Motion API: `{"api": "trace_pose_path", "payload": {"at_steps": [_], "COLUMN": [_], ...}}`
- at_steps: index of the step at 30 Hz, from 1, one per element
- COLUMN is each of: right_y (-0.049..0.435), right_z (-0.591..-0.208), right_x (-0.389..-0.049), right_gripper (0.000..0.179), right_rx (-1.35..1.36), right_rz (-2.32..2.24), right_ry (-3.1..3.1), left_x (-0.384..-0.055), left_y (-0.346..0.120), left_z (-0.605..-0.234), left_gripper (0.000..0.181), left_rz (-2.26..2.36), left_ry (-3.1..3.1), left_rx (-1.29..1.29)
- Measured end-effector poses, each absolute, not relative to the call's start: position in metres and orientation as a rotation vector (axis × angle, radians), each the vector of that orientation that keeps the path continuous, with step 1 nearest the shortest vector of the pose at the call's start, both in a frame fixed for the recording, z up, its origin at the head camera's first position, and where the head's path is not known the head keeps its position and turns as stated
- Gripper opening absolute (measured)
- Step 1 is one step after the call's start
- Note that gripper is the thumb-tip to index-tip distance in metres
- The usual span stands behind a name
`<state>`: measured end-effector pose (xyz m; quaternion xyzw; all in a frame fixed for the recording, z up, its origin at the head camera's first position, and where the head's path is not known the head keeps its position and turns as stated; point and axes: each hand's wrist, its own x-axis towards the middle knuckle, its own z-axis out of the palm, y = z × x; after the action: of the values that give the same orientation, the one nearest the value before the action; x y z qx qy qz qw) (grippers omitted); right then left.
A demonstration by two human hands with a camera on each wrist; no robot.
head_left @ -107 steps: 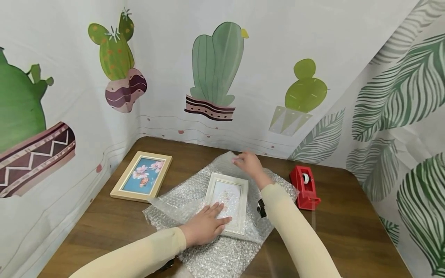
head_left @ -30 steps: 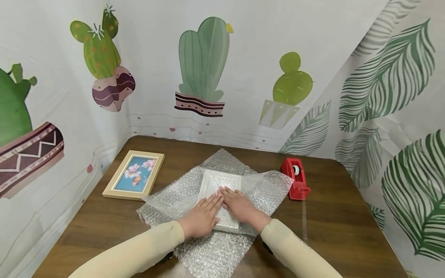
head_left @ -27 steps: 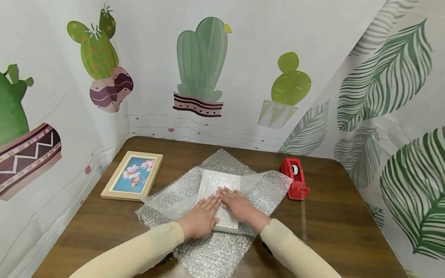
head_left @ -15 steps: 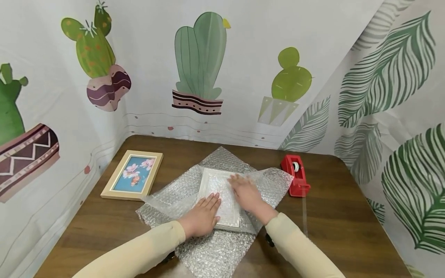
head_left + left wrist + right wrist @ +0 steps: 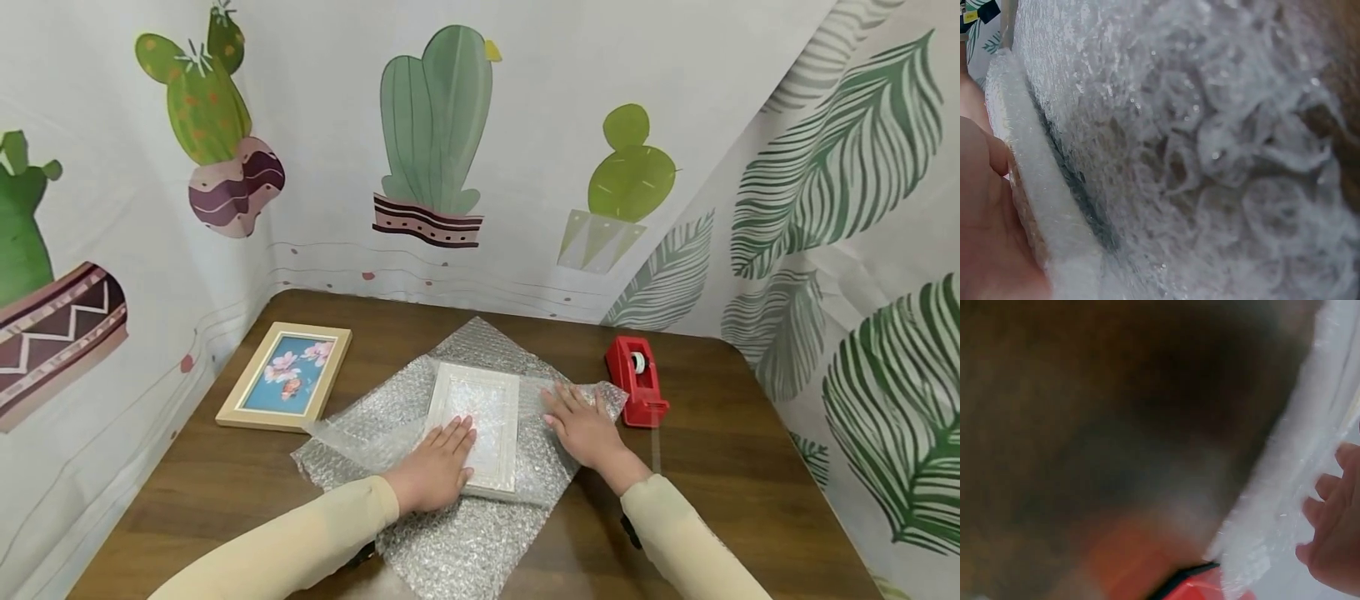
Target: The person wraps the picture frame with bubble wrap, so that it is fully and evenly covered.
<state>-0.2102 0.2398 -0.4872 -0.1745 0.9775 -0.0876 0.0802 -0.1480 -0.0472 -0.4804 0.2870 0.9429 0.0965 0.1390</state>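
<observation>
A white picture frame (image 5: 482,408) lies face up on a sheet of bubble wrap (image 5: 465,542), partly covered by its see-through folds. My left hand (image 5: 435,468) rests with extended fingers on the frame's lower left. In the left wrist view that hand (image 5: 991,206) lies along the wrapped frame edge (image 5: 1047,187). My right hand (image 5: 585,429) is spread flat on the right flap of the wrap, apart from the frame. The right wrist view shows its fingertips (image 5: 1319,506) against the plastic (image 5: 1266,506).
A red tape dispenser (image 5: 637,382) stands just right of the wrap's right corner, a strip of tape hanging from its front. On the left of the wooden table (image 5: 720,467) lies a light wood picture frame (image 5: 288,379) with a flower picture. A patterned cloth (image 5: 330,167) hangs behind.
My right hand earlier held up the wrap's far edge, then pressed on the frame beside the left hand. It has since slid right onto the flap, while the left hand stays put.
</observation>
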Motion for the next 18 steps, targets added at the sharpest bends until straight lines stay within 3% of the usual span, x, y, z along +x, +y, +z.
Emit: {"api": "trace_pose_path", "payload": {"at_steps": [4,11,18], "right_y": [0.246,0.258,0.269], "right_z": [-0.496,-0.493,-0.490], "right_x": [-0.213,-0.235,-0.255], "right_gripper": [0.058,0.030,0.017], "right_rx": [-0.535,-0.425,-0.245], "right_rz": [-0.432,-0.756,-0.745], "right_ry": [2.882,3.111,3.106], "left_x": [-0.148,-0.147,-0.147], "left_y": [-0.047,-0.048,-0.047], "left_z": [-0.481,-0.482,-0.482], "left_gripper": [0.060,0.060,0.059], "left_rz": [0.298,0.294,0.295], "left_ry": [2.721,2.732,2.728], "left_rx": [0.830,0.832,0.830]}}
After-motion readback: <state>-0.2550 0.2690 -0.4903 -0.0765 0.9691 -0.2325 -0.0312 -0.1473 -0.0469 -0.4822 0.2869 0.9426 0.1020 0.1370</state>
